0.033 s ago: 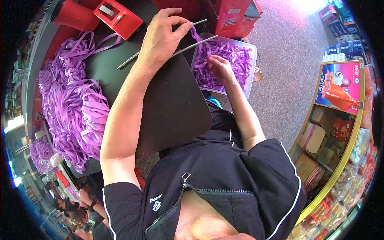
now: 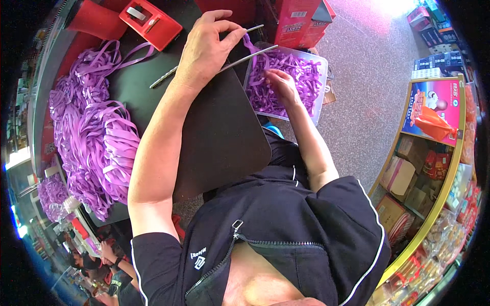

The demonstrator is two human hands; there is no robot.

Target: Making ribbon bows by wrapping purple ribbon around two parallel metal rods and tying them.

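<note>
One purple ribbon strip (image 2: pixel 249 45) in a pinch, many more below

Raised over the far side of the dark tabletop (image 2: pixel 219 137), the left hand (image 2: pixel 210 47) has thumb and forefinger closed on the strip, right beside the tip of a thin metal rod (image 2: pixel 255 28). A second metal rod (image 2: pixel 252 56) slants out from under the same hand, its tip reaching over the edge of a translucent plastic bin (image 2: pixel 322 92). That bin, just right of the tabletop, is full of purple ribbon pieces (image 2: pixel 305 76). Above them is the right hand (image 2: pixel 284 88), fingers curled together; whether they grip any ribbon cannot be told.

Across the tabletop's left side spreads a large heap of looped purple ribbon (image 2: pixel 89 132). A red tape dispenser (image 2: pixel 151 24) lies beyond it, and a red carton (image 2: pixel 298 23) stands behind the bin. Farther right, past the speckled grey floor (image 2: pixel 357 71), is a gold-edged display case (image 2: pixel 433 204).
</note>
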